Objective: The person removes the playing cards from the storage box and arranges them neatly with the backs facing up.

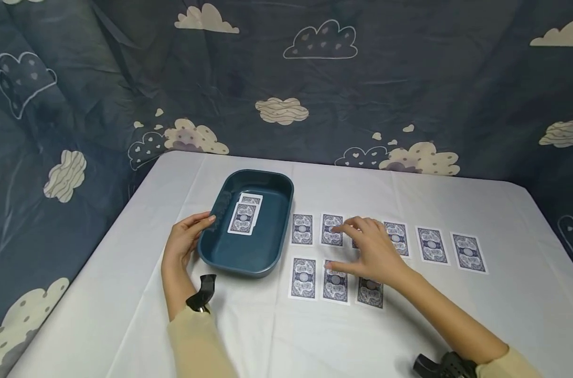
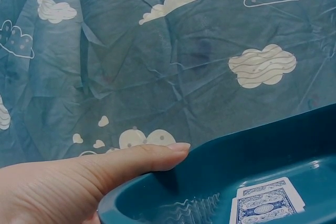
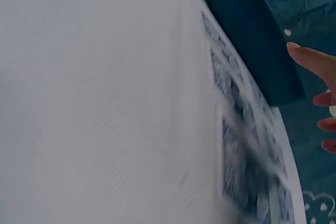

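My left hand (image 1: 184, 239) grips the near left rim of a dark teal tray (image 1: 273, 220), its thumb over the edge. In the left wrist view the thumb (image 2: 157, 156) lies on that rim. Inside the tray, playing cards (image 1: 243, 218) overlap face down. My right hand (image 1: 371, 252) hovers over the cards on the table, thumb and fingers spread, with nothing visible between them. It partly hides one card of the upper row (image 1: 302, 229). Below it are three cards of a lower row (image 1: 303, 278). In the right wrist view the cards (image 3: 247, 171) are blurred.
A white cloth covers the table (image 1: 248, 336). A dark curtain with cloud prints (image 1: 315, 79) hangs behind it. The upper row runs right to a last card (image 1: 469, 253). Dark straps sit on both wrists.
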Available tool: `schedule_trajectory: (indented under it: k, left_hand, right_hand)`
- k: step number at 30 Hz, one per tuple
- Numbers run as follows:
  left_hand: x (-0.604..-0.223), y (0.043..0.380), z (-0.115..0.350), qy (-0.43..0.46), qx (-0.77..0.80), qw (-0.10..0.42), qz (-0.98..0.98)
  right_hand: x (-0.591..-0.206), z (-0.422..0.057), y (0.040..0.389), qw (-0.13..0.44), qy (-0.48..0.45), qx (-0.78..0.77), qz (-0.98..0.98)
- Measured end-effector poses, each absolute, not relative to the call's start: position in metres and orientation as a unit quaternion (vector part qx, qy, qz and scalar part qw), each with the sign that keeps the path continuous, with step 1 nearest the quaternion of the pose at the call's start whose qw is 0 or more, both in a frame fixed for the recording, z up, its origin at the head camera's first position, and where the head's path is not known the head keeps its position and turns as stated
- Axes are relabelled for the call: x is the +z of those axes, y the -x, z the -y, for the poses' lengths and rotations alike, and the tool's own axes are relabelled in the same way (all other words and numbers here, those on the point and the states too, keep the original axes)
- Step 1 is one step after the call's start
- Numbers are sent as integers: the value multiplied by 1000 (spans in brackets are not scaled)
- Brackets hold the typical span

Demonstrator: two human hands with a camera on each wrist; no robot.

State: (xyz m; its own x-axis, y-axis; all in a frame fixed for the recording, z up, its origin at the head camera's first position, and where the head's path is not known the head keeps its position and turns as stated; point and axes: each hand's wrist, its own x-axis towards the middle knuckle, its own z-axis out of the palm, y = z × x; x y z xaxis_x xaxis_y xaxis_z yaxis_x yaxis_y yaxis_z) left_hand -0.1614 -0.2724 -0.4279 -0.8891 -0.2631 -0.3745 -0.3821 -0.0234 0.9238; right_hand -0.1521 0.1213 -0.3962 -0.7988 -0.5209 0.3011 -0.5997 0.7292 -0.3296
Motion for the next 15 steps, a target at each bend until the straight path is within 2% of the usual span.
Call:
schedule_trajectory:
  k: [11, 15]
  left_hand:
    - [-429, 159, 274, 231, 675, 42, -700]
    - [-428, 162, 273, 221, 680, 39, -698]
  right_hand:
    - [-375, -25, 190, 140, -355, 245, 891]
    - [-374, 15, 204, 123, -372, 206, 897]
